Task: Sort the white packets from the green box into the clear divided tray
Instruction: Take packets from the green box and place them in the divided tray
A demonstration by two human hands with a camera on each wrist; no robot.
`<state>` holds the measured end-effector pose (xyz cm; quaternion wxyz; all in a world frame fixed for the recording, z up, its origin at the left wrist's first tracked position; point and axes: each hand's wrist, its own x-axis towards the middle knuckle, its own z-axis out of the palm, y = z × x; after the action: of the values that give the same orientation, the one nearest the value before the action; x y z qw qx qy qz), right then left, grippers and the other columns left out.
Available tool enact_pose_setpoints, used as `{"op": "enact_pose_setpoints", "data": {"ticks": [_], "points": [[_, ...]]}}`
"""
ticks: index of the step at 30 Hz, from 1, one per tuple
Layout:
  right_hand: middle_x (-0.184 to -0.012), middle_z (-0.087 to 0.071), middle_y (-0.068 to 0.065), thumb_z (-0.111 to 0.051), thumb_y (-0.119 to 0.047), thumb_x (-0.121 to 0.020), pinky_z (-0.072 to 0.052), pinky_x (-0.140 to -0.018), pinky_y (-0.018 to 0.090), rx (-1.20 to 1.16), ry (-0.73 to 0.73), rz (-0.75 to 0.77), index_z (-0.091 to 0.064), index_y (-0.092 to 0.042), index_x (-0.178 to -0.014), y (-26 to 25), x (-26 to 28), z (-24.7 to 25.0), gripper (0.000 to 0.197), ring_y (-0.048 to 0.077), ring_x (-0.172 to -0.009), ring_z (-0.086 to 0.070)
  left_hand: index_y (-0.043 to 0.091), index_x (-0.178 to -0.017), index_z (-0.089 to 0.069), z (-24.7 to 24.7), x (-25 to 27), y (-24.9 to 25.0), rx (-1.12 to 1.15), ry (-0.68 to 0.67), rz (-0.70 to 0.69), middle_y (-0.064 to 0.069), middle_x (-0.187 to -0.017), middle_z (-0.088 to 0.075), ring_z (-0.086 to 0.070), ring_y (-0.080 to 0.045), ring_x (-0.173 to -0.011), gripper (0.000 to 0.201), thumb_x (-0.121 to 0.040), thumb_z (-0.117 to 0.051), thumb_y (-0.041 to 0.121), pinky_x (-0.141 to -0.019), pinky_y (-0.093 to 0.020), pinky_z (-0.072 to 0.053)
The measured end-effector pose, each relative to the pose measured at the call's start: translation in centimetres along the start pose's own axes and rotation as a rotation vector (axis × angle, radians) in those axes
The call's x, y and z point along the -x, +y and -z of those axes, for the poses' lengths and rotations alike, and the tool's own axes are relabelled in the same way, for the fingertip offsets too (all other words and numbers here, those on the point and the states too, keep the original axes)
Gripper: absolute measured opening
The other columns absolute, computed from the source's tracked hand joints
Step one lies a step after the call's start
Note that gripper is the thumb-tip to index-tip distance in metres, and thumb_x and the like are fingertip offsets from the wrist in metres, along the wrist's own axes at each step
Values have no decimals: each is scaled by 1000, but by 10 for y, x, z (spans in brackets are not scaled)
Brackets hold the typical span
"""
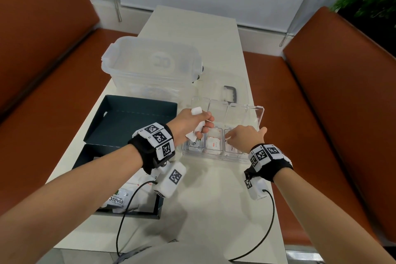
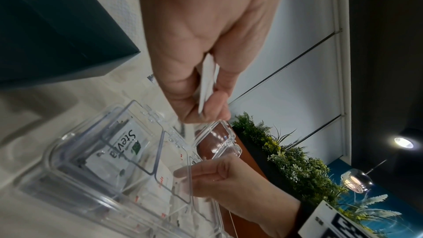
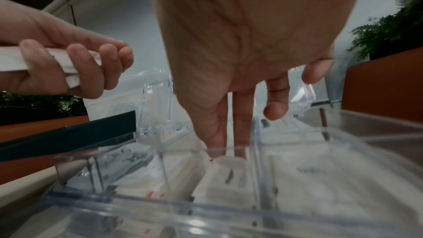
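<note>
My left hand (image 1: pixel 192 123) hovers over the left end of the clear divided tray (image 1: pixel 214 156) and grips a small stack of white packets (image 1: pixel 196 111). The same stack shows edge-on (image 2: pixel 208 82) and between the curled fingers (image 3: pixel 13 61). My right hand (image 1: pixel 241 137) reaches into the third front compartment from the left. Its straight index and middle fingers (image 3: pixel 219 133) touch the top of a white packet (image 3: pixel 224 173) there; the thumb is hidden. A Stevia packet (image 2: pixel 123 144) lies in the leftmost compartment. The dark green box (image 1: pixel 96 122) stands open at left, with more packets (image 1: pixel 116 199) in its near half.
The tray's clear lid (image 1: pixel 235 111) stands open behind the compartments. A large clear lidded bin (image 1: pixel 150 66) sits at the far side of the white table (image 1: pixel 210 199). Brown benches (image 1: pixel 332 92) flank the table. Black cables (image 1: pixel 265 236) hang from both wrists.
</note>
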<state>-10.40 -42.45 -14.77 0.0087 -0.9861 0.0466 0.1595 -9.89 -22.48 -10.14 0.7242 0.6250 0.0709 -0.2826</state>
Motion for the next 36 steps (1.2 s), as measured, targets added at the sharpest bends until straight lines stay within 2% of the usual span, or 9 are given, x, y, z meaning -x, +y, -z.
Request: {"op": "enact_pose_setpoints", "data": {"ticks": [5, 14, 20, 23, 24, 26, 28, 30, 36], "points": [[-109, -64, -20, -57, -38, -89, -20, -97, 50, 70, -99, 80, -60, -50, -115, 5, 4, 12, 29, 15, -109, -53, 4, -91, -63, 0, 0, 2, -7, 3, 10, -9, -78, -64, -53, -13, -56, 17, -97, -58, 19, -41, -18, -40], [-112, -65, -17, -55, -41, -90, -20, -96, 49, 80, -80, 123, -59, -47, -118, 4, 10, 15, 29, 14, -110, -53, 4, -95, -61, -3, 4, 6, 35, -15, 32, -8, -75, -63, -56, -13, -55, 29, -97, -56, 33, -40, -18, -41], [-103, -68, -15, -46, -30, -95, -13, -70, 35, -223, 261, 119, -66, -38, -106, 2, 19, 28, 24, 9, -89, -55, 2, -113, -56, -5, 6, 10, 228, -32, 107, -15, -91, -70, -65, -20, -73, 29, -97, -52, 27, -55, -24, -54], [-87, -65, -15, -52, -31, -93, -30, -76, 31, -541, 346, 136, -64, -38, -104, -14, 32, 36, 17, 5, -72, -53, 1, -116, -53, -7, 7, 11, 379, -46, 151, -20, -98, -68, -64, -23, -74, 24, -98, -47, 16, -61, -26, -56], [-83, -66, -13, -57, -36, -91, -40, -72, 27, -691, 343, 154, -63, -36, -104, -22, 39, 38, 14, 7, -69, -57, 0, -119, -52, -7, 7, 10, 401, -42, 152, -21, -99, -67, -63, -22, -74, 23, -99, -45, 11, -62, -27, -56], [-77, -68, -5, -65, -46, -84, -45, -56, 15, -907, 281, 151, -56, -34, -103, -38, 53, 39, 25, 9, -66, -64, 0, -123, -51, -8, 5, 10, 412, -21, 134, -19, -102, -65, -63, -18, -68, 25, -101, -41, 4, -58, -26, -56], [-77, -71, -1, -72, -49, -77, -50, -57, 20, -1021, 138, 133, -49, -30, -108, -52, 61, 36, 43, 10, -67, -69, 1, -124, -50, -10, 4, 10, 419, 10, 110, -18, -107, -63, -63, -16, -64, 26, -102, -37, 1, -52, -25, -54], [-80, -71, 2, -77, -39, -76, -55, -60, 24, -1125, 41, 155, -43, -26, -115, -58, 63, 33, 54, 14, -69, -71, 3, -124, -49, -11, 3, 10, 411, 39, 92, -17, -103, -64, -61, -18, -68, 28, -102, -33, 0, -52, -26, -53], [-67, -71, 4, -66, -10, -82, -54, -61, 30, -937, 118, 240, -45, -18, -105, -57, 59, 16, 32, 11, -59, -66, 9, -114, -54, 0, 6, 7, 352, 89, 67, -12, -101, -61, -59, -16, -69, 28, -101, -32, -2, -53, -23, -52]]}}
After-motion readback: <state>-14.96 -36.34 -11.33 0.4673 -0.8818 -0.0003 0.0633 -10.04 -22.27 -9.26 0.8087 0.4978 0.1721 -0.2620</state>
